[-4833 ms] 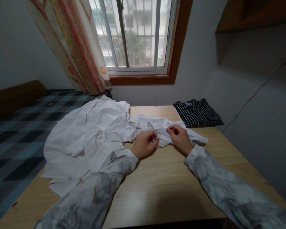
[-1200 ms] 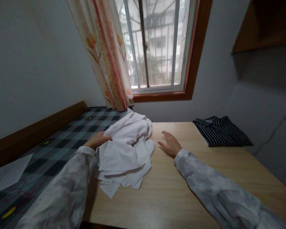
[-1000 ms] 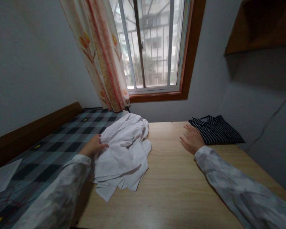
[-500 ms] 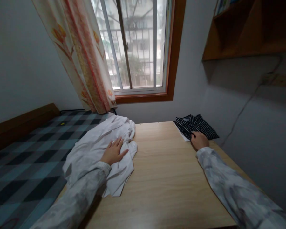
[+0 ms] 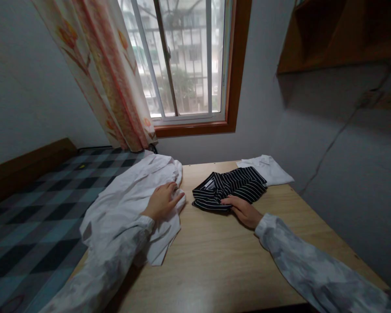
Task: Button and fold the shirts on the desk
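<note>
My left hand (image 5: pixel 163 204) rests palm down on a crumpled white shirt (image 5: pixel 127 208) heaped at the left side of the wooden table (image 5: pixel 215 256); its fingers are loosely curled on the cloth. My right hand (image 5: pixel 243 209) grips the near edge of a folded black-and-white striped garment (image 5: pixel 230 187) lying near the table's middle. A folded white garment (image 5: pixel 267 168) lies at the far right corner, where the striped one was.
A bed with a dark checked cover (image 5: pixel 35 217) adjoins the table on the left. A window (image 5: pixel 182 61) with a floral curtain (image 5: pixel 101 74) is behind. A wooden shelf (image 5: pixel 339 34) hangs on the right wall.
My right hand has dragged the striped garment from the far right corner toward the table's middle, uncovering a white folded garment. My left hand stays on the white shirt.
</note>
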The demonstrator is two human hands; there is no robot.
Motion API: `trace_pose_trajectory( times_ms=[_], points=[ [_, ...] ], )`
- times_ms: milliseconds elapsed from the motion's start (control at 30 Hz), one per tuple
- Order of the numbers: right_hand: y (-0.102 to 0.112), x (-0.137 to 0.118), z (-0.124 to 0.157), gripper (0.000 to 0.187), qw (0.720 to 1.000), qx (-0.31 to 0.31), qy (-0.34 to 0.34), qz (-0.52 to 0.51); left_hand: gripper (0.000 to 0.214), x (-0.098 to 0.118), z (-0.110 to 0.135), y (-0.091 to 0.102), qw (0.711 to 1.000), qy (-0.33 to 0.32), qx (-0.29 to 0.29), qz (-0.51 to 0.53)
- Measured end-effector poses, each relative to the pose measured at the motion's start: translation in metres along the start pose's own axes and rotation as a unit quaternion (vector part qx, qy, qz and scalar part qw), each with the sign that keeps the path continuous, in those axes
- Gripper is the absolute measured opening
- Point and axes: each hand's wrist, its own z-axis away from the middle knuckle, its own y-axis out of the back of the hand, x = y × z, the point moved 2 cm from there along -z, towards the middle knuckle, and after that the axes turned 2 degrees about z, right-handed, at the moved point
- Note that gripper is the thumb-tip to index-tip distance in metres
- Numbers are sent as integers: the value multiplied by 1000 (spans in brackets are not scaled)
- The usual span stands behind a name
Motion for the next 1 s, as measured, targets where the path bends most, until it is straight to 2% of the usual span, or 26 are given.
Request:
trace_pose_trajectory(
  times_ms=[67,133,200,267,333,433,467,500,600,667,733,800,1000],
  points=[
    [-9,-11,0,42,999,-35,9,-14,66,25,-9,-8,999,-4,-2,48],
    [-12,-21,-4,40,998,-66,10,-18,69,44,-20,-22,996,14,-32,83],
    [-9,-32,-9,37,996,-83,16,-23,72,53,-30,-39,992,18,-73,99],
    [0,-38,-11,32,997,-74,24,-23,75,54,-39,-53,991,19,-92,92],
    [15,-35,-9,34,999,-31,23,-11,71,50,-43,-63,990,25,-111,87],
    [47,-5,4,36,994,106,-22,29,46,41,-43,-69,985,22,-139,102],
    [57,10,10,38,985,158,-51,47,37,39,-43,-68,984,16,-141,111],
    [67,26,17,44,978,184,-77,65,32,36,-42,-67,982,13,-141,125],
    [84,68,29,61,975,148,-137,90,37,29,-41,-60,968,27,-138,209],
    [89,82,30,59,979,112,-136,106,43,25,-41,-54,953,37,-128,271],
    [91,83,25,45,983,94,-113,114,47,22,-41,-46,944,48,-100,309],
    [91,78,17,33,983,103,-111,104,47,18,-41,-37,938,61,-68,334],
    [98,62,-5,42,967,132,-216,-17,48,-7,-35,-7,926,103,41,360]
  ],
)
